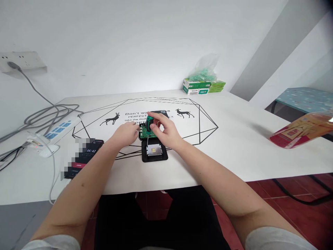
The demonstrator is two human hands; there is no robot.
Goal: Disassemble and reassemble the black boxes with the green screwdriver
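Sleeves (277, 238) nearest camera, bare forearms reaching to mid-table (234, 149). Right hand (166, 131) grips the green-black driver (149, 124) by its handle, shaft near upright, probably to keep the tip square; can't tell what the tip touches. Left hand (126, 133) sits curled at the left edge of the green board (144, 132), likely steadying it; can't tell if it's pinching. Board lies flat between the hands, beyond the black case part (155, 159), whose metal plate (157, 151) faces up, presumably for access.
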